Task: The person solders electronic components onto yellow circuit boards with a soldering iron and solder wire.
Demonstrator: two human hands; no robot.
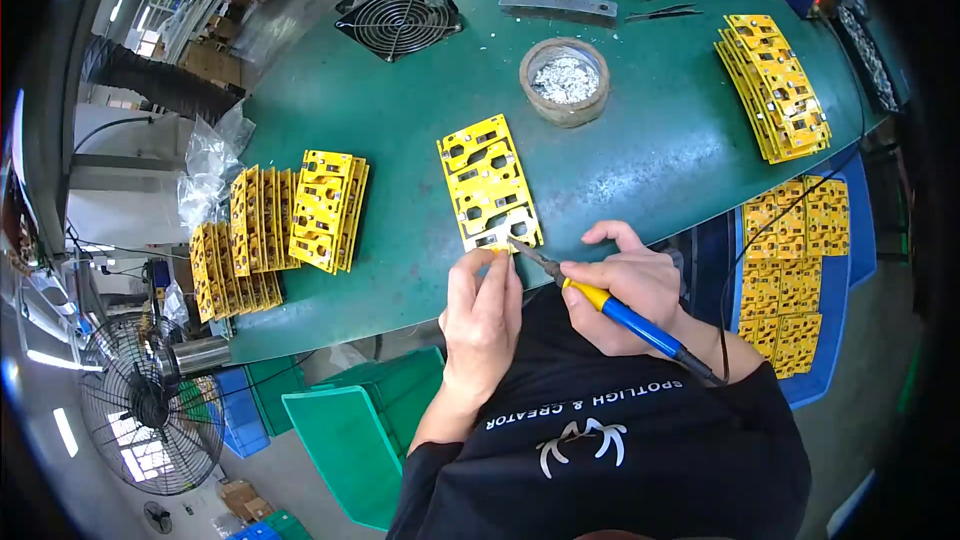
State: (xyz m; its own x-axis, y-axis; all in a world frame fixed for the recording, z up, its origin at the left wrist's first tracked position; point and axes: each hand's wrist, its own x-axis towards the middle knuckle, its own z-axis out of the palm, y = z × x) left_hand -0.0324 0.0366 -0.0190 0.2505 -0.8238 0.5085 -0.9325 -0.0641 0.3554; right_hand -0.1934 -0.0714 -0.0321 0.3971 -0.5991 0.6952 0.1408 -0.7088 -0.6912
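Note:
A yellow circuit board panel [490, 180] with several cut-outs lies on the green table in front of me. My left hand [482, 315] has its fingertips pinched together at the panel's near edge; whether they grip the panel or a small part there is hidden. In my right hand [630, 295] is a soldering iron [630, 320] with a blue and yellow handle. Its tip points left and meets the panel's near end, close to the left fingertips. The iron's dark cord runs off to the right.
Stacked yellow panels stand left [325, 210] and far right [775, 90]. Beyond my panel sits a round tub [565, 82] of whitish scraps. A small fan [400, 15], a metal strip [558, 8] and tweezers [665, 12] lie at the back. A blue bin [835, 330] holds more panels.

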